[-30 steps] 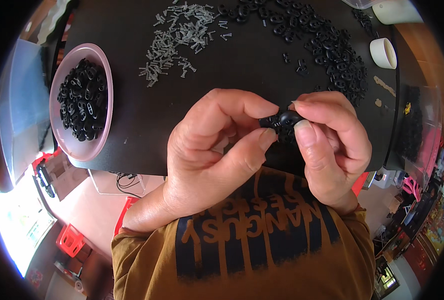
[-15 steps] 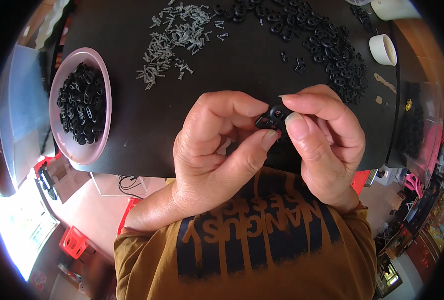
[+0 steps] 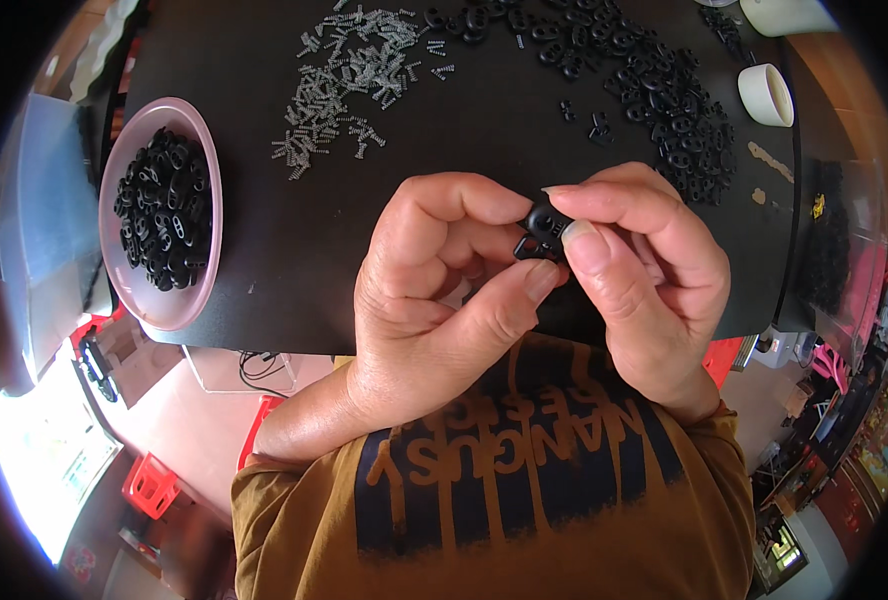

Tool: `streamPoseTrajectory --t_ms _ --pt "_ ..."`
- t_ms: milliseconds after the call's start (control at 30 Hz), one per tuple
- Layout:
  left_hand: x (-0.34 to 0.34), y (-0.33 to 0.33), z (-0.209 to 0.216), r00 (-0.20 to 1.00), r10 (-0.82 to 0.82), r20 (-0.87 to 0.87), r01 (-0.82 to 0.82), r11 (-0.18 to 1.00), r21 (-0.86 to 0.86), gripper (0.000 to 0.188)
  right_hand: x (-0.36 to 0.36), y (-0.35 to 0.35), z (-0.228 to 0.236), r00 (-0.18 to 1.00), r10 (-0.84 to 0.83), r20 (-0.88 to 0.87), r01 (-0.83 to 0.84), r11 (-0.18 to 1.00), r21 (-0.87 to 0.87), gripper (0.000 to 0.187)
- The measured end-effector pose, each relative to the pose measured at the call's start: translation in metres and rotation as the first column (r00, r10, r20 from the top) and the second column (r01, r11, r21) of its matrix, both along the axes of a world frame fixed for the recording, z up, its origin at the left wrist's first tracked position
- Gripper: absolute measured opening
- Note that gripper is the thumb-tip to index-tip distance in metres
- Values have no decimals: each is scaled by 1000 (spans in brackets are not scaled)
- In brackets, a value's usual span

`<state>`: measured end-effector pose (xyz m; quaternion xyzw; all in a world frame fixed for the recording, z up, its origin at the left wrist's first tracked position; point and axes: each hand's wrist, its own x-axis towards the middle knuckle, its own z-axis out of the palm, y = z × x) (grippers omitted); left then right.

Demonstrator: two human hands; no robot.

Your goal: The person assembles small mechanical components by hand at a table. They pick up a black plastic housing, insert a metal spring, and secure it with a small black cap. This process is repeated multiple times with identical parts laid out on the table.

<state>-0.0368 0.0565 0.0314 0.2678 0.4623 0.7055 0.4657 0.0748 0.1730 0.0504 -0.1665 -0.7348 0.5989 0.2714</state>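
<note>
My left hand [image 3: 429, 290] and my right hand [image 3: 659, 265] meet over the table's near edge, both pinching parts of a small black plastic cord lock [image 3: 546, 220]. A rounded part with holes sits between my left forefinger and the right thumb and forefinger. Below it, at the left thumb tip, shows a black part with a rectangular opening [image 3: 532, 248]. My fingertips cover much of both, so I cannot tell how far they are joined. Past my hands lie a heap of small metal springs [image 3: 349, 90] and a wide pile of black cord lock parts [image 3: 669, 115].
At the left, a pink bowl [image 3: 169, 312] holds many black cord locks [image 3: 164, 215]. A white cup-like container [image 3: 766, 96] stands far right on the dark table [image 3: 274, 240]. A clear bin [image 3: 834, 240] is beside the right edge. Red stools [image 3: 151, 485] stand on the floor.
The rounded part has tilted and shifted slightly left and up between my fingertips, showing more of its face. Both hands keep their pinch.
</note>
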Motion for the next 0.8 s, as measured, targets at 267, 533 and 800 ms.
streamPoseTrajectory --t_ms 267,533,800 --pt "0 1 -3 996 -9 87 7 1000 28 32 0 1 -5 1000 2 -14 -3 999 -54 18" --pt "0 1 -1 1000 6 -1 -6 1000 31 38 1 2 -3 999 23 -26 -23 1000 6 18" --pt "0 0 3 999 -6 -32 4 998 -59 41 2 2 -3 1000 19 -24 -18 997 69 18"
